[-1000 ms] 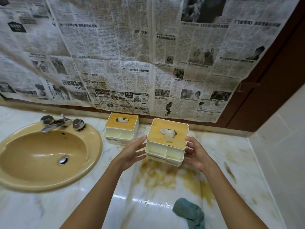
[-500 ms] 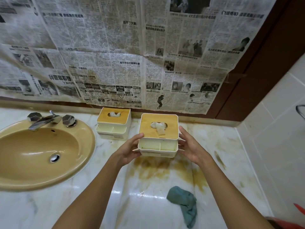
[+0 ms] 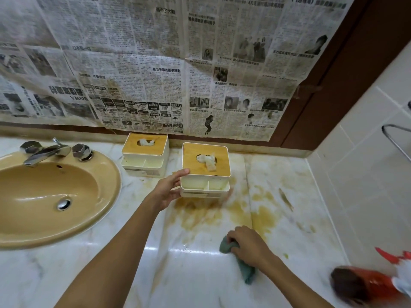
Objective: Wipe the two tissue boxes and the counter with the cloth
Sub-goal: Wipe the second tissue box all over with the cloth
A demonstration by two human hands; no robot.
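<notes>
My left hand (image 3: 167, 192) grips the left side of the nearer tissue box (image 3: 205, 172), a white box with a wooden lid and a tissue poking out, held just above the stained marble counter (image 3: 278, 210). A second, matching tissue box (image 3: 144, 157) stands against the back wall beside the sink. Near the counter's front, my right hand (image 3: 246, 245) closes round the teal cloth (image 3: 243, 268), which lies on the marble and trails toward me.
A tan sink (image 3: 51, 196) with a chrome faucet (image 3: 47, 151) fills the left side. Newspaper (image 3: 155, 70) covers the wall behind. A tiled wall with a metal rail (image 3: 394, 138) bounds the right. A red and white object (image 3: 373, 283) sits blurred at the lower right.
My right hand let go of the nearer tissue box and dropped to the cloth, closing on it. My left hand alone now holds the box.
</notes>
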